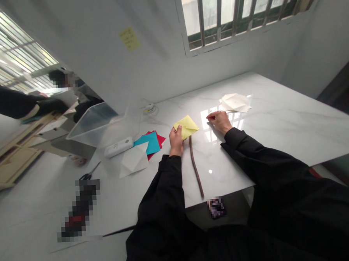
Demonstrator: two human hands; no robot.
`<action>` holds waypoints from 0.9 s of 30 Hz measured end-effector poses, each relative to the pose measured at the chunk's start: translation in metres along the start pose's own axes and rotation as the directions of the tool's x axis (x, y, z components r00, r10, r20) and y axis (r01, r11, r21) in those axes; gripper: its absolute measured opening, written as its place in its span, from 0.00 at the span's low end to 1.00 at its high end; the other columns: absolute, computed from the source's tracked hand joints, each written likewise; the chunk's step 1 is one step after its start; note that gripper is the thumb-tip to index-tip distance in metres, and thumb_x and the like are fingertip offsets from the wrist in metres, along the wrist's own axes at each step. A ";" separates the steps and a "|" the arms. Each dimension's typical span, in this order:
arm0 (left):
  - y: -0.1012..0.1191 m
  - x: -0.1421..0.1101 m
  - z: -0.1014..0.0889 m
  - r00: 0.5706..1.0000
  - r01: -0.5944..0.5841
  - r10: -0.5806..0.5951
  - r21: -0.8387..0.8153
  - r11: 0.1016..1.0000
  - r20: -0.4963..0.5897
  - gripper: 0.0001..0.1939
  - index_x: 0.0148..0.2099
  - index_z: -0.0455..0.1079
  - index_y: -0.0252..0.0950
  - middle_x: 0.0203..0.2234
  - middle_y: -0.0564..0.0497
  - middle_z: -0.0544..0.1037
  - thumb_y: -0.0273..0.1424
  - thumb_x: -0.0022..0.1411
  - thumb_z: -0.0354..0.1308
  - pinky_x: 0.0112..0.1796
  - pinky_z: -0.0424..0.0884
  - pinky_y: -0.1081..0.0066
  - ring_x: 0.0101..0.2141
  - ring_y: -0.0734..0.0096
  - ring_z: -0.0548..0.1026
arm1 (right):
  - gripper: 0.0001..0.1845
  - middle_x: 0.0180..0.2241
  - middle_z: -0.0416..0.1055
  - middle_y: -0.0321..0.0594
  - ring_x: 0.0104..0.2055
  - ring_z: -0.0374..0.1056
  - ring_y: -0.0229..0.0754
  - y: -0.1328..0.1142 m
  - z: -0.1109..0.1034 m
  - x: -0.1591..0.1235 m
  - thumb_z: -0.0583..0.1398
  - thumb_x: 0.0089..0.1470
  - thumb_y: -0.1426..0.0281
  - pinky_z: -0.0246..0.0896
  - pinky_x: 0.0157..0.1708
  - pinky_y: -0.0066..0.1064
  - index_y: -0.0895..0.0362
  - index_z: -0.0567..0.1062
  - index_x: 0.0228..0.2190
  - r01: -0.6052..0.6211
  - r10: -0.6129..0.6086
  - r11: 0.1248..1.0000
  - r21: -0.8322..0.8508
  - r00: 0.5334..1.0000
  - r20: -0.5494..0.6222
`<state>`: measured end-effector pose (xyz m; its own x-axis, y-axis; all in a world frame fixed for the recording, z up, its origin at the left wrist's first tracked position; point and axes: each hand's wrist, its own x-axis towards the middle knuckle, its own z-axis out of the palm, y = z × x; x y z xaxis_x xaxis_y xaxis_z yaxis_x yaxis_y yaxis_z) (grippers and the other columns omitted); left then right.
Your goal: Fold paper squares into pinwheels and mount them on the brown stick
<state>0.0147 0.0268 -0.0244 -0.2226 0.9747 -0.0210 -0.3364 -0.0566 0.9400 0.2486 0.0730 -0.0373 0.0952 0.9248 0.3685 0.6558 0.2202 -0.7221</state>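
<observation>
My left hand (176, 142) grips a folded piece of yellow paper (188, 126) near its left side, thumb on top. Just below the paper, a thin brown stick (195, 168) runs toward the table's front edge; its upper end meets the paper's lower side. Off to the right, my right hand (221, 122) is over the tabletop with its fingers drawn together in a pinch. Whatever is between those fingertips, if anything, is too small to make out. Beyond that hand lie cream-coloured paper pieces (235, 102).
Left of my hands are white paper (133, 160), blue paper (149, 142), red paper (161, 139) and a white power strip (119, 147). Farther left are a clear plastic bin (96, 125) and scissors (89, 175). People stand at the far left. A barred window is above the white table (297, 128).
</observation>
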 end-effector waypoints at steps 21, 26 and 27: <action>0.015 -0.012 0.009 0.986 0.162 -0.164 -0.217 0.963 0.010 0.18 0.59 0.74 0.37 0.45 0.45 0.83 0.40 0.77 0.54 0.46 0.79 0.68 0.44 0.65 0.82 | 0.39 0.45 0.82 0.44 0.32 0.78 0.43 -0.068 0.011 -0.051 0.70 0.55 0.67 0.78 0.39 0.38 0.52 0.70 0.66 0.240 -0.299 0.912 0.333 0.944 0.139; 0.017 -0.015 0.007 0.990 0.131 -0.125 -0.113 0.985 0.060 0.22 0.55 0.75 0.40 0.46 0.45 0.82 0.47 0.66 0.68 0.43 0.79 0.68 0.44 0.63 0.82 | 0.27 0.38 0.82 0.42 0.32 0.79 0.44 -0.065 0.011 -0.050 0.63 0.59 0.72 0.76 0.39 0.36 0.55 0.75 0.60 0.178 -0.204 0.933 0.314 0.977 0.053; 0.016 -0.015 0.006 0.991 0.107 -0.101 -0.068 0.992 0.090 0.23 0.54 0.74 0.41 0.47 0.46 0.82 0.47 0.64 0.70 0.43 0.78 0.68 0.44 0.63 0.82 | 0.26 0.39 0.82 0.42 0.32 0.79 0.44 -0.063 0.011 -0.048 0.63 0.59 0.71 0.76 0.38 0.35 0.56 0.76 0.59 0.166 -0.186 0.935 0.314 0.982 0.034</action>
<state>0.0183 0.0127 -0.0065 -0.1043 0.9909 -0.0852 -0.4198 0.0337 0.9070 0.1946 0.0177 -0.0158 -0.0535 0.8777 0.4761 0.3941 0.4567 -0.7976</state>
